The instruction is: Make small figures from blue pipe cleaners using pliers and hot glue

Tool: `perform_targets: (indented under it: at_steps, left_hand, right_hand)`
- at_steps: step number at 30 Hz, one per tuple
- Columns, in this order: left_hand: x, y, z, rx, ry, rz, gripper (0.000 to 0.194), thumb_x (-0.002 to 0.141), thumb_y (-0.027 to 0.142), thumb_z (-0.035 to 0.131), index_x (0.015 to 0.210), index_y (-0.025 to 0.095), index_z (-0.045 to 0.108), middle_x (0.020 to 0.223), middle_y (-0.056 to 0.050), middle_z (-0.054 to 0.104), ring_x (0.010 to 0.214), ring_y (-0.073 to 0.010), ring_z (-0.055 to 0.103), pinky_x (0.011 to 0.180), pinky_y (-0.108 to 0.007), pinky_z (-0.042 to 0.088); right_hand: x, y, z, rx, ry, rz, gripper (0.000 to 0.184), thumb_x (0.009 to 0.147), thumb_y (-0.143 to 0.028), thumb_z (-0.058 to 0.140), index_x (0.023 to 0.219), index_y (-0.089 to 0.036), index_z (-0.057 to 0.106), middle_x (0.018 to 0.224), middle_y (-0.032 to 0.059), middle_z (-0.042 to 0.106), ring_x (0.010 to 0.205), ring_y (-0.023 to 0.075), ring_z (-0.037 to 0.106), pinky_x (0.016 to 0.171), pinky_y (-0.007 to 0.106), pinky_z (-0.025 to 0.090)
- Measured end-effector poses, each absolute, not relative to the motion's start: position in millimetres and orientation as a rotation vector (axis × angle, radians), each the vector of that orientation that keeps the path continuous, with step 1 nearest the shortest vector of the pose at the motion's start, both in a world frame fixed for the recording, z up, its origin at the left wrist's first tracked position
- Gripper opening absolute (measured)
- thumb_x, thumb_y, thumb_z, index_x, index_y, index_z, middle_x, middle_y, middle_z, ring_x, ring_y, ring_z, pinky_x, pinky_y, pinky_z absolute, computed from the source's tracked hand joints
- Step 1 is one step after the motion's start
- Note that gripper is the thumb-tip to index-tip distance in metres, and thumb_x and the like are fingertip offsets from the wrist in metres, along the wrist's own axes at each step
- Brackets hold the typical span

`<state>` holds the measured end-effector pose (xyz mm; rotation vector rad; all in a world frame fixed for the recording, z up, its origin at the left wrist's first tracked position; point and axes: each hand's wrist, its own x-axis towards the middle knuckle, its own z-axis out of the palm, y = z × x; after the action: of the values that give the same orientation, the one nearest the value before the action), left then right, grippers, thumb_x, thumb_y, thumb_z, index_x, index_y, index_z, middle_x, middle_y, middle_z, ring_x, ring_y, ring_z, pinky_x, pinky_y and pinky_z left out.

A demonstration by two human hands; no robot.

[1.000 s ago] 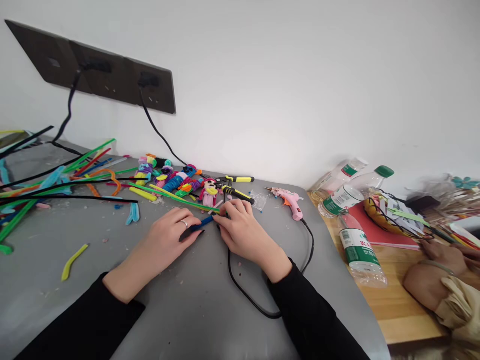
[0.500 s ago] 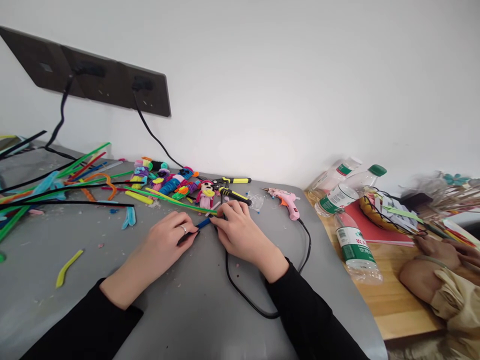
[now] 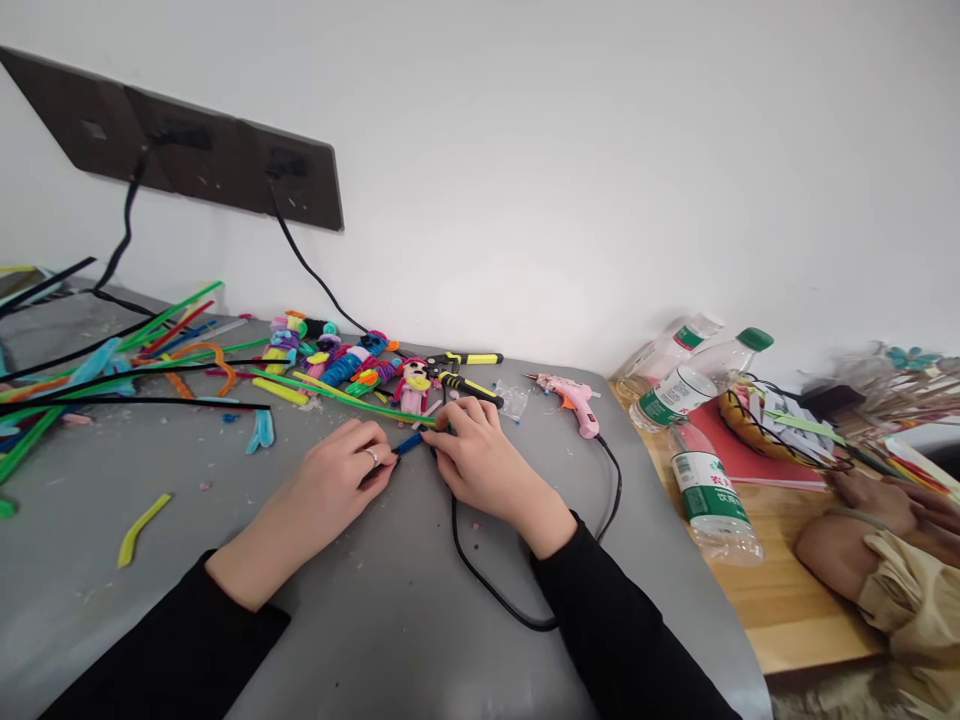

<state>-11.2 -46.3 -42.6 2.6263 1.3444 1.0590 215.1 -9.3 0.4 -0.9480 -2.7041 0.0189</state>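
Note:
Between my hands lies a short blue pipe cleaner [image 3: 409, 444] on the grey table mat. My left hand [image 3: 346, 468], with a ring on one finger, is closed on its left end. The fingertips of my right hand [image 3: 480, 462] pinch its other end; part of it is hidden by the fingers. Just beyond my hands are a small pink pipe-cleaner figure [image 3: 413, 385] and yellow-and-black pliers [image 3: 471, 388]. A long green pipe cleaner [image 3: 352, 402] runs up close to my right fingers.
A pink glue gun [image 3: 574, 398] lies at the right, its black cord [image 3: 495, 603] looping under my right arm. Loose pipe cleaners [image 3: 105, 375] spread over the left. Plastic bottles [image 3: 712, 495] lie on the wooden table [image 3: 787, 610], near another person's arm [image 3: 840, 555].
Both hands keep nearly the same pose on the blue pipe cleaner. The view has shifted very slightly; nothing else has visibly moved.

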Motion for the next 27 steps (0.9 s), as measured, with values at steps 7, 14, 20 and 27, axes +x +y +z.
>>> perform_targets:
  at_steps: [7, 14, 20, 27]
  left_hand:
    - [-10.0, -47.0, -41.9, 2.578, 1.362, 1.041, 0.030, 0.102, 0.018, 0.046, 0.078, 0.020, 0.064, 0.086, -0.004, 0.063, 0.083, -0.0195, 0.060, 0.072, -0.031, 0.050]
    - [-8.7, -47.1, -38.5, 2.581, 1.365, 1.032, 0.031, 0.102, 0.017, 0.045, 0.077, 0.021, 0.061, 0.084, -0.003, 0.062, 0.081, -0.0191, 0.059, 0.072, -0.031, 0.050]
    - [-9.0, -45.9, -38.7, 2.617, 1.348, 1.042, 0.028, 0.102, 0.015, 0.046, 0.078, 0.020, 0.061, 0.084, -0.003, 0.063, 0.081, -0.0187, 0.060, 0.072, -0.030, 0.050]
    - [-9.6, -45.3, -39.0, 2.648, 1.345, 1.033, 0.028, 0.102, 0.015, 0.046, 0.078, 0.019, 0.061, 0.084, -0.003, 0.062, 0.081, -0.0187, 0.060, 0.072, -0.030, 0.050]
  right_hand:
    - [215.0, -9.0, 1.3, -0.960, -2.704, 0.044, 0.028, 0.102, -0.013, 0.050, 0.114, -0.014, 0.075, 0.113, 0.0137, 0.061, 0.110, 0.0277, 0.047, 0.100, 0.046, 0.040]
    - [214.8, -8.9, 2.1, -0.986, -2.703, 0.074, 0.028, 0.102, -0.014, 0.050, 0.114, -0.014, 0.076, 0.113, 0.0134, 0.061, 0.111, 0.0276, 0.046, 0.101, 0.046, 0.038]
    - [214.8, -8.3, 0.4, -0.988, -2.691, 0.062, 0.029, 0.102, -0.014, 0.050, 0.116, -0.015, 0.076, 0.111, 0.0135, 0.061, 0.109, 0.0271, 0.046, 0.099, 0.045, 0.039]
    - [214.5, -8.1, 0.2, -0.990, -2.687, 0.075, 0.031, 0.102, -0.014, 0.048, 0.116, -0.014, 0.076, 0.111, 0.0136, 0.061, 0.110, 0.0278, 0.045, 0.098, 0.046, 0.039]
